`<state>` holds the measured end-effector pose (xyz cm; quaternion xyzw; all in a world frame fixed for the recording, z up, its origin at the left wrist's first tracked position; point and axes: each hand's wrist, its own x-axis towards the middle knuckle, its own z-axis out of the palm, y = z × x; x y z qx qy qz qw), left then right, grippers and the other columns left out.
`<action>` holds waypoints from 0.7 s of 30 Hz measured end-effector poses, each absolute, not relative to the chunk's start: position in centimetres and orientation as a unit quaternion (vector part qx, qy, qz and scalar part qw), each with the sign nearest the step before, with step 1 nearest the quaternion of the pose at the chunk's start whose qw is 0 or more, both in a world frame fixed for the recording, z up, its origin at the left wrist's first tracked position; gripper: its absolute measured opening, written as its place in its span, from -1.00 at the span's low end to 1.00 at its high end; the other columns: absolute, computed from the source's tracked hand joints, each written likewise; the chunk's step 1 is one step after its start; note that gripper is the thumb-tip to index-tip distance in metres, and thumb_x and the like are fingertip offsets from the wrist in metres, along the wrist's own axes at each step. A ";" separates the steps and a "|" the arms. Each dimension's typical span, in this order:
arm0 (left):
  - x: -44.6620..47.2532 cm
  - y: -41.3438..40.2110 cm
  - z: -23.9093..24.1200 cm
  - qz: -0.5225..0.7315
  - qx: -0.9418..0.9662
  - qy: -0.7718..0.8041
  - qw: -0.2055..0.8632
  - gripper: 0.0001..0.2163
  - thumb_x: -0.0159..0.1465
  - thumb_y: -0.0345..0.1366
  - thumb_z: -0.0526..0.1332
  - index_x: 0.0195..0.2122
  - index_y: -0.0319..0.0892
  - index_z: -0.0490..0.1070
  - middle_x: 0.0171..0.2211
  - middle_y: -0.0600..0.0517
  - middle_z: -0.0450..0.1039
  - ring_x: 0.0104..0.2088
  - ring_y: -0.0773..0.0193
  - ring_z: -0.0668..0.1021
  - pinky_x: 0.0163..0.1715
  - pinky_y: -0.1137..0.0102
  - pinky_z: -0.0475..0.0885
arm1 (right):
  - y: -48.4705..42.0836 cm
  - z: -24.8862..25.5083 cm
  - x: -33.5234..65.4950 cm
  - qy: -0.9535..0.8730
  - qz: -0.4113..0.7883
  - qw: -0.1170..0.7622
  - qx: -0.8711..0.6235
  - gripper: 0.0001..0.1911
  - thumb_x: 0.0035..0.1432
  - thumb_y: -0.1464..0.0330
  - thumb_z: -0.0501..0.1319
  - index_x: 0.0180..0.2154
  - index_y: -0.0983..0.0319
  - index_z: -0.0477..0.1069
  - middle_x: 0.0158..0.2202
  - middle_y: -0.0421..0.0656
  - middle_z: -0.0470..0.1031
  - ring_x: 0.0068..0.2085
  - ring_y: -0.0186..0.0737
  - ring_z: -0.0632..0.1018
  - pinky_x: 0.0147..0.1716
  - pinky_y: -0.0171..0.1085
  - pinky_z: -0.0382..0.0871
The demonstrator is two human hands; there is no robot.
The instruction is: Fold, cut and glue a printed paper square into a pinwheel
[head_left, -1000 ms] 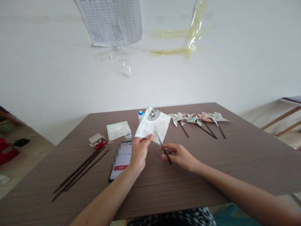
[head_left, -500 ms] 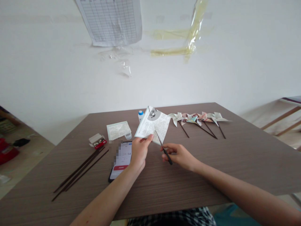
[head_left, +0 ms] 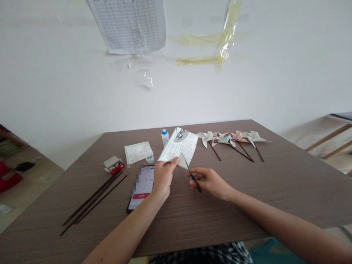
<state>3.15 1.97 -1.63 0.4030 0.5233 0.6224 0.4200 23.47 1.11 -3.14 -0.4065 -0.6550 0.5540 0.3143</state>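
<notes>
My left hand (head_left: 163,176) pinches the lower edge of a square of printed paper (head_left: 183,145), thumb on top, holding it tilted above the table. In my right hand (head_left: 207,182) is a pair of scissors (head_left: 194,178) with dark handles. Their blades point up and left and lie over the lower corner of the paper; whether they are cutting into it I cannot tell. Behind the paper stands a white glue bottle (head_left: 165,136) with a blue cap. To the right, several paper pinwheels (head_left: 233,139) on dark sticks lie in a row.
Left of my hands are a phone (head_left: 141,189) showing a timer, more printed paper (head_left: 137,152), a small red and white box (head_left: 114,165) of small items and several dark sticks (head_left: 92,201). The wooden table (head_left: 233,223) meets a white wall behind.
The far part of the printed paper has bent and shifted slightly, showing more of the glue bottle. Both hands stay in nearly the same place.
</notes>
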 end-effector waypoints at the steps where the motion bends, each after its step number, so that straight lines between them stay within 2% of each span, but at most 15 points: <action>1: 3.2 2.0 -1.6 0.624 0.402 0.523 0.419 -0.66 0.01 0.00 0.62 -0.35 -0.14 0.74 -0.26 -0.12 0.82 -0.15 -0.07 0.79 -0.07 0.20 0.62 | 1.1 -3.1 23.5 -0.656 0.554 0.314 -0.406 -0.41 0.11 -0.08 0.59 -0.06 0.24 0.66 -0.37 -0.11 0.71 -0.28 -0.03 0.68 -0.19 -0.12 0.56; 13: 3.2 2.1 -1.6 0.637 0.378 0.522 0.422 -0.68 0.00 -0.07 0.63 -0.31 -0.14 0.76 -0.22 -0.11 0.84 -0.10 -0.05 0.79 -0.05 0.20 0.64 | 1.4 -3.8 23.5 -0.656 0.573 0.297 -0.392 -0.44 0.12 -0.05 0.58 -0.05 0.20 0.63 -0.33 -0.11 0.77 -0.26 -0.05 0.72 -0.18 -0.14 0.57; 21: 2.6 2.4 -1.6 0.644 0.371 0.534 0.403 -0.71 0.04 -0.08 0.62 -0.32 -0.12 0.71 -0.20 -0.10 0.84 -0.02 -0.11 0.80 0.07 0.14 0.65 | 1.6 -3.2 24.4 -0.700 0.529 0.264 -0.400 -0.66 0.16 0.19 0.52 -0.06 0.20 0.66 -0.40 -0.18 0.73 -0.32 -0.08 0.69 -0.21 -0.15 0.55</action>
